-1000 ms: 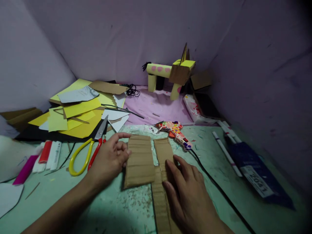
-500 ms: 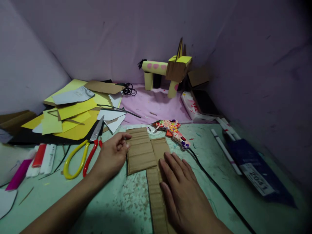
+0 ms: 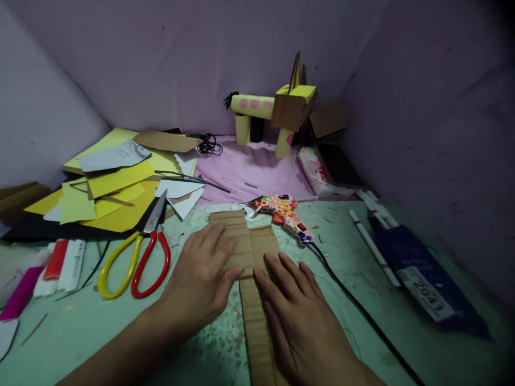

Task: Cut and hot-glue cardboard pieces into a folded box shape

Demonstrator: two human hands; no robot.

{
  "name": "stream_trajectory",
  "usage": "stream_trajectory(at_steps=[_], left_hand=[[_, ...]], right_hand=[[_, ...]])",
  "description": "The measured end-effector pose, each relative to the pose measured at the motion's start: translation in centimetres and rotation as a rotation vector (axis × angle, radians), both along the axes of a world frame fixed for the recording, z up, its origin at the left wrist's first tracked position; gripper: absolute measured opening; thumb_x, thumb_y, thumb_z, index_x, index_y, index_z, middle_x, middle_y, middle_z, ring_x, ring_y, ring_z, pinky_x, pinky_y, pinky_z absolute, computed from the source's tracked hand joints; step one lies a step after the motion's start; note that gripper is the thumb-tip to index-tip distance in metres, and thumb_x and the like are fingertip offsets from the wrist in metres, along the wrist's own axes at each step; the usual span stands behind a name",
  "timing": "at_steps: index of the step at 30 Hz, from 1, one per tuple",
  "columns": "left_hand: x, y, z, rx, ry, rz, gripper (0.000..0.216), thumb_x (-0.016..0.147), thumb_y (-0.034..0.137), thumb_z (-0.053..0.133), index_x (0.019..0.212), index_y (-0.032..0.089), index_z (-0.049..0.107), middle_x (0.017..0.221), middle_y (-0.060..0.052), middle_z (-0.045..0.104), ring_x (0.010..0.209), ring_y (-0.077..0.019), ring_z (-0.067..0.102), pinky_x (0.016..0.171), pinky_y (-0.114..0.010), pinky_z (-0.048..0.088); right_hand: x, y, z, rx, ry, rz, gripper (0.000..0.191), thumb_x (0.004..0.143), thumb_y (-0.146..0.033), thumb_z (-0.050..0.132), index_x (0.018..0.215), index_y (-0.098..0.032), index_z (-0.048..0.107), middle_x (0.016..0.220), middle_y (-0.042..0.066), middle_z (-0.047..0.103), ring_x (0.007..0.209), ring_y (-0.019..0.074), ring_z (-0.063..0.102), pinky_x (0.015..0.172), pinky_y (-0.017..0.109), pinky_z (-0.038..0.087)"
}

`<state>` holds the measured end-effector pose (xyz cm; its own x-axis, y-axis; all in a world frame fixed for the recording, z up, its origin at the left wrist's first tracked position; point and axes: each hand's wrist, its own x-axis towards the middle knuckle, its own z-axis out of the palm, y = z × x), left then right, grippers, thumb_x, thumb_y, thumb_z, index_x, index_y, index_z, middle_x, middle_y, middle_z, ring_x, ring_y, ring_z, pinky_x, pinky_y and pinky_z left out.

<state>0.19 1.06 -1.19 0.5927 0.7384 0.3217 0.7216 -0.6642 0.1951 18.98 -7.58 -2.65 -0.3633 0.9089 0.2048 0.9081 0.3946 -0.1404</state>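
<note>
left hand: fingers loosely spread, palm down, laid over the left part of a cardboard panel. nothing gripped; how hard it presses, i cannot tell from here. right hand: flat, fingers extended, resting on the right side of a long cardboard strip; no grasp there either.

key relation: the panel lies ahead and to the right of the left wrist, directly under that hand's fingers, so the left is nearer. the strip's long axis runs away from the person, its far part meeting the panel's near right corner. overlapped or merely abutting, unclear. left thumb and right index tips sit close, just apart.

further out: floral glue gun just beyond, right of the panel, cord trailing right. scissors left of the left hand, blades pointing away. far back, a yellow animal model stands on pink cloth.
</note>
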Motion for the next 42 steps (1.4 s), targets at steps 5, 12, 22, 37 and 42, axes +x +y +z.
stream_trajectory(at_steps=[5,12,22,37,42], left_hand=[[0.2,-0.6,-0.5,-0.144,0.152,-0.11,0.044,0.092,0.021,0.035,0.133,0.013,0.047,0.146,-0.019,0.036,0.136,-0.032,0.028,0.105,-0.057,0.032],[0.2,-1.1,-1.0,-0.107,0.167,-0.088,0.045,0.091,0.019,0.034,0.133,0.01,0.046,0.145,-0.02,0.035,0.136,-0.0309,0.028,0.105,-0.054,0.033],[0.8,-2.2,-1.6,-0.147,0.169,-0.021,0.046,0.094,0.022,0.028,0.136,0.013,0.042,0.149,-0.015,0.03,0.138,-0.0284,0.022,0.106,-0.053,0.031],[1.3,-3.1,-2.7,-0.119,0.187,0.011,0.049,0.092,0.027,0.029,0.138,0.01,0.038,0.149,-0.016,0.03,0.139,-0.0303,0.019,0.108,-0.055,0.025],[1.5,-3.1,-2.6,-0.089,0.215,0.017,0.049,0.092,0.026,0.029,0.136,0.007,0.039,0.146,-0.018,0.034,0.138,-0.0315,0.022,0.107,-0.056,0.026]], right_hand=[[-0.1,-0.2,-0.4,0.057,0.068,-0.06,0.046,0.09,-0.02,0.04,0.132,-0.002,0.041,0.139,0.021,0.047,0.13,0.0299,0.039,0.098,0.053,0.045],[-0.1,-0.3,-0.6,0.081,0.084,-0.074,0.044,0.088,-0.019,0.043,0.128,-0.001,0.046,0.137,0.025,0.046,0.129,0.0332,0.041,0.097,0.055,0.046],[-0.5,-0.2,-0.2,0.09,0.026,-0.059,0.046,0.087,-0.018,0.042,0.127,0.003,0.048,0.136,0.025,0.048,0.125,0.0345,0.046,0.093,0.05,0.05],[-0.6,0.0,0.1,0.034,-0.022,-0.018,0.047,0.088,-0.017,0.039,0.13,0.002,0.048,0.139,0.022,0.044,0.128,0.0375,0.039,0.095,0.052,0.047],[-0.6,0.0,0.2,0.039,-0.023,-0.016,0.047,0.088,-0.017,0.039,0.129,0.003,0.049,0.138,0.022,0.045,0.127,0.0381,0.041,0.095,0.052,0.048]])
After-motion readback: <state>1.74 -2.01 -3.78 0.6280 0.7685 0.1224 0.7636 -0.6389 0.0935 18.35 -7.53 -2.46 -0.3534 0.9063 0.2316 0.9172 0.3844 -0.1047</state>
